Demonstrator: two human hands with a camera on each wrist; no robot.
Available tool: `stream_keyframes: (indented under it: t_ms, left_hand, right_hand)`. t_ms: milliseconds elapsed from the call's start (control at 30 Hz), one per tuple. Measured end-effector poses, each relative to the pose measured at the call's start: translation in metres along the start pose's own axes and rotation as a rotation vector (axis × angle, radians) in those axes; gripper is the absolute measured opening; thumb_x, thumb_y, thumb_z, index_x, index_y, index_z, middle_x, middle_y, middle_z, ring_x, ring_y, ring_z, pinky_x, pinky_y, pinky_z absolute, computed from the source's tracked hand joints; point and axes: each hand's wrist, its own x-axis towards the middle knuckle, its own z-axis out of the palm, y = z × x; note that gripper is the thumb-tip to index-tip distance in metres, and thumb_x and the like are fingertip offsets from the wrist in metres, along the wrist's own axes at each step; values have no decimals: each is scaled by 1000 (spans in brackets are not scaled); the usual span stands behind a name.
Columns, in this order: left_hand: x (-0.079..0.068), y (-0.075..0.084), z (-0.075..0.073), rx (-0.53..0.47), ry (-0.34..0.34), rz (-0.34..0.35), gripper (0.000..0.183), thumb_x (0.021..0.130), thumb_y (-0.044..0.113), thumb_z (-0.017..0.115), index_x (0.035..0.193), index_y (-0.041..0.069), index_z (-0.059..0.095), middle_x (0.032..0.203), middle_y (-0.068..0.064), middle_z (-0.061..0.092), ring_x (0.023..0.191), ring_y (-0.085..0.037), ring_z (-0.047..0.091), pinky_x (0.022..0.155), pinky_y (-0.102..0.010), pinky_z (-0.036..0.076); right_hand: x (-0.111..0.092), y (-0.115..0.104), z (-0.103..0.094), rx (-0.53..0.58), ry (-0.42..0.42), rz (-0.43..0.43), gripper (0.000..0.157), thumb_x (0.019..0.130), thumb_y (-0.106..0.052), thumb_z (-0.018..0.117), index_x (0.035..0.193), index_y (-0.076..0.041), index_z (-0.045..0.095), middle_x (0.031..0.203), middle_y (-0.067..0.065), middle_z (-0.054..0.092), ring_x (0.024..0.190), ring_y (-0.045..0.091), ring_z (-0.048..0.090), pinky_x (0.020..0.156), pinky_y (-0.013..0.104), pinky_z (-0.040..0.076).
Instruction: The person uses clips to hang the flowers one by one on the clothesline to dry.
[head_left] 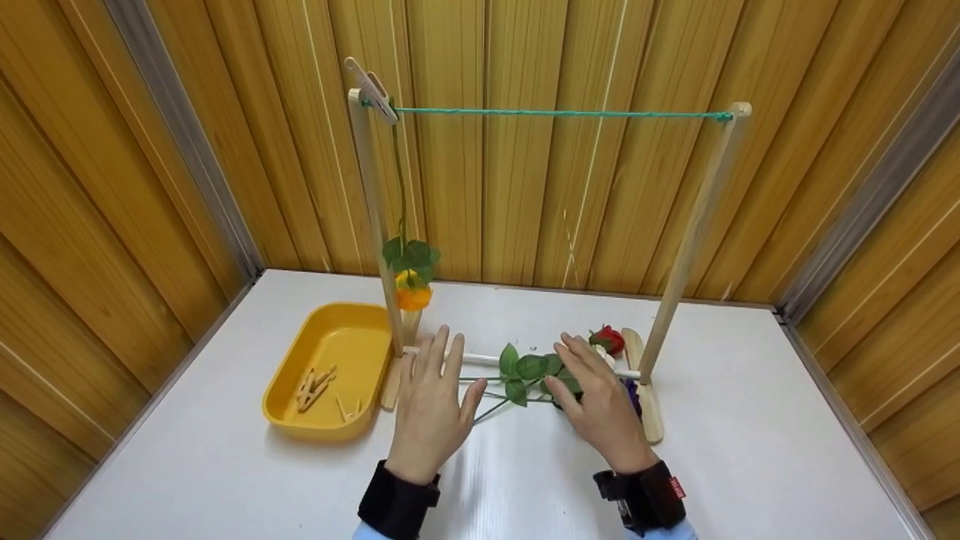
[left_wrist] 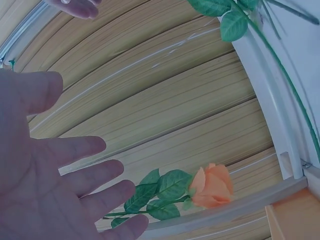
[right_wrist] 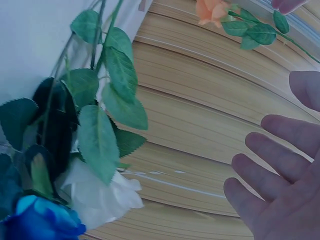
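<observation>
My left hand is held palm forward with straight fingers, just right of a yellow basin, holding nothing. My right hand, its fingers also extended, hovers over several artificial roses, partly covering them. Among these are a red rose, a white rose and a blue rose, their stems pointing left. An orange rose hangs upside down at the left end of a green cord. A clothespin clips its stem there.
The cord is tied between two wooden posts, left and right, joined low down by a white bar. Several small clothespins lie in the yellow basin. Wood-patterned walls enclose the white table.
</observation>
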Motion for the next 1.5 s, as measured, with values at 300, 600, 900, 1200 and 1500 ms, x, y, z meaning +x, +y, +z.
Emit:
stream_keyframes:
  t_ms: [300, 600, 900, 1200, 1500]
  left_hand:
    - [-5, -2, 10, 61, -1, 16, 61, 99, 38, 67, 145, 0, 55, 152, -24, 50, 141, -43, 45, 114, -64, 34]
    - [-1, -6, 12, 78, -36, -3, 59, 100, 37, 65, 145, 0, 55, 152, -24, 50, 142, -42, 45, 116, -63, 33]
    - [-5, -12, 11, 88, -76, -44, 57, 101, 37, 64, 143, -1, 58, 148, -24, 54, 139, -41, 48, 116, -62, 35]
    - [-6, -22, 5, 73, -80, -85, 49, 103, 31, 62, 136, -5, 61, 142, -26, 57, 131, -45, 53, 111, -59, 40]
    - [-4, -41, -7, 67, -83, -58, 37, 100, 18, 68, 126, -7, 62, 123, -28, 64, 111, -44, 64, 91, -58, 54]
  right_hand:
    - [-14, 3, 12, -12, -16, 20, 53, 95, -19, 76, 139, 5, 61, 149, 22, 54, 141, 44, 46, 110, 60, 42]
    - [-14, 1, 20, -2, -64, 37, 53, 96, -21, 74, 140, 5, 59, 152, 22, 52, 142, 45, 45, 112, 60, 40]
    - [-17, -7, 33, -2, -72, -20, 53, 96, -20, 75, 140, 6, 59, 150, 23, 53, 138, 44, 49, 108, 57, 45]
    - [-7, -19, 55, 93, -119, -57, 50, 97, -18, 73, 140, 5, 60, 145, 24, 57, 134, 41, 54, 105, 54, 49]
    - [13, -38, 67, 271, -258, -80, 49, 101, -22, 68, 141, 5, 58, 144, 24, 58, 133, 41, 56, 108, 54, 47]
